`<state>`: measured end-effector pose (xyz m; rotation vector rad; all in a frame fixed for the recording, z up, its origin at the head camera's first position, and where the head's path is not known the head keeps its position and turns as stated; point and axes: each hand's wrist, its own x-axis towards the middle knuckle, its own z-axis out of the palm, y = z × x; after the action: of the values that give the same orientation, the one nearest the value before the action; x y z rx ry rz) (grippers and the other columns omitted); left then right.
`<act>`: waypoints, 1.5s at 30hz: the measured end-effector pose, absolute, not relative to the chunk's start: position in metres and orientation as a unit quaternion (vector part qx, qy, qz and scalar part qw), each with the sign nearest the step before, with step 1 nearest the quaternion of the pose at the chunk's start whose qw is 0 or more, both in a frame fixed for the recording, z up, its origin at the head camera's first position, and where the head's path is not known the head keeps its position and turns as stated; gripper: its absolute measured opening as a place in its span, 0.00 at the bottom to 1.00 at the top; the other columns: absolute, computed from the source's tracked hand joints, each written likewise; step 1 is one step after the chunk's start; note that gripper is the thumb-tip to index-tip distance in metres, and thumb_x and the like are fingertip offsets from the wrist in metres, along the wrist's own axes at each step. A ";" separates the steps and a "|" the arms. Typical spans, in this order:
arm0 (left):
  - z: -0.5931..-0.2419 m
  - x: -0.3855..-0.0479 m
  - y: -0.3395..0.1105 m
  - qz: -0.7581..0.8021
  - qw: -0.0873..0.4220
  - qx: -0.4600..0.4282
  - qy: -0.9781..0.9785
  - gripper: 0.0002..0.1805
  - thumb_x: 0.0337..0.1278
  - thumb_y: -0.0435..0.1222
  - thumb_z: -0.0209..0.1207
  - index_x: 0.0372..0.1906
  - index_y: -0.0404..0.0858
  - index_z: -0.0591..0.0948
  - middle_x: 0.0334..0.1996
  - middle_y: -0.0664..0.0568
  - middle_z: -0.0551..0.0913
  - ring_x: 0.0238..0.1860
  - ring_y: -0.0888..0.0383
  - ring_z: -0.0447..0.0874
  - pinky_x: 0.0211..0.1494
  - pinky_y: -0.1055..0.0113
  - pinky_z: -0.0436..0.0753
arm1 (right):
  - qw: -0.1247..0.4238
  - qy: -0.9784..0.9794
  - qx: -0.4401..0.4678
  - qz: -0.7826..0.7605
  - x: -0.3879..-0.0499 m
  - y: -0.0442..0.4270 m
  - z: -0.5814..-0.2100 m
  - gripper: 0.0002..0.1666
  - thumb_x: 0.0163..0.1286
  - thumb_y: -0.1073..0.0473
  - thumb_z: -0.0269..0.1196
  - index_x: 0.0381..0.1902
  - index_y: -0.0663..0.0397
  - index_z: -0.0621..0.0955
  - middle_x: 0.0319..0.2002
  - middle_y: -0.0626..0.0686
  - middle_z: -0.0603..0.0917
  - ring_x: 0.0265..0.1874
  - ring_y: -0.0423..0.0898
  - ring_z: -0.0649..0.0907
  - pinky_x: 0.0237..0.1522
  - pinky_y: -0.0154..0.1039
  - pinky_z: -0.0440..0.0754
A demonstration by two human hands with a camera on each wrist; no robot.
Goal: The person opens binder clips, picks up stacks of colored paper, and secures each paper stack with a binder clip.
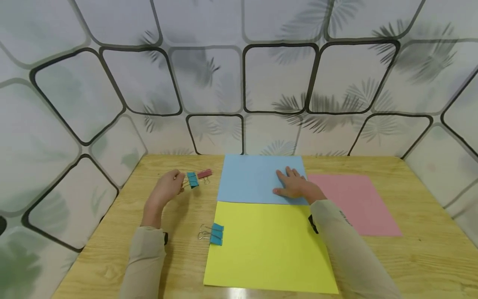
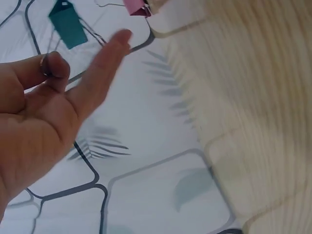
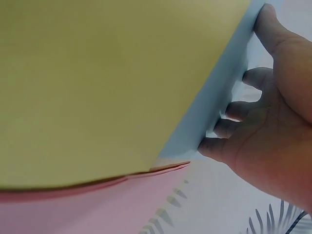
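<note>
My left hand [image 1: 168,187] pinches the wire handle of a teal binder clip [image 1: 192,180]; the left wrist view has this clip [image 2: 68,24] by the fingertips of the hand [image 2: 48,102]. My right hand [image 1: 293,185] lies with fingers spread on the blue sheet [image 1: 246,178]. In the right wrist view the fingertips of that hand [image 3: 273,107] touch the blue sheet [image 3: 195,122]. A yellow sheet [image 1: 269,249] borders the blue one at the front, and another teal clip [image 1: 217,234] sits on its left edge.
Beside the held clip is a red binder clip [image 1: 204,174]. A pink sheet [image 1: 354,203] lies at the right, partly under my right forearm. The wooden table [image 1: 429,249] meets a patterned wall covering [image 1: 278,79] at the back.
</note>
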<state>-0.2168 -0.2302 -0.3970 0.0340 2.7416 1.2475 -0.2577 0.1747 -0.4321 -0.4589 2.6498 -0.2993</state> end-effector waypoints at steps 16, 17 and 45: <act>-0.384 -0.221 -0.232 0.936 0.128 -0.082 0.316 0.14 0.72 0.38 0.52 0.54 0.34 0.70 0.53 0.45 0.65 0.54 0.49 0.81 0.65 0.72 0.71 | 0.217 0.955 -0.164 -0.118 -0.258 0.181 -0.436 0.47 0.78 0.39 0.49 0.79 0.61 0.45 0.76 0.74 0.38 0.74 0.72 0.42 0.71 0.69 0.45; -0.384 -0.221 -0.232 0.941 0.126 -0.085 0.303 0.13 0.71 0.37 0.53 0.53 0.34 0.71 0.52 0.46 0.66 0.53 0.49 0.82 0.65 0.72 0.71 | 0.217 0.955 -0.165 -0.120 -0.258 0.181 -0.437 0.47 0.78 0.40 0.49 0.79 0.61 0.45 0.76 0.74 0.38 0.74 0.72 0.42 0.71 0.69 0.45; -0.384 -0.211 -0.215 0.835 0.158 -0.015 0.527 0.19 0.80 0.49 0.33 0.35 0.43 0.65 0.36 0.52 0.70 0.37 0.59 0.71 0.47 0.67 0.79 | 0.216 0.954 -0.167 -0.121 -0.255 0.176 -0.430 0.47 0.79 0.39 0.48 0.79 0.61 0.45 0.76 0.73 0.38 0.74 0.72 0.41 0.71 0.69 0.44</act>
<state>-0.2114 -0.2146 -0.3837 -0.0417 1.5065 2.3889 -0.2552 0.1762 -0.4299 -0.4634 2.6451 -0.3348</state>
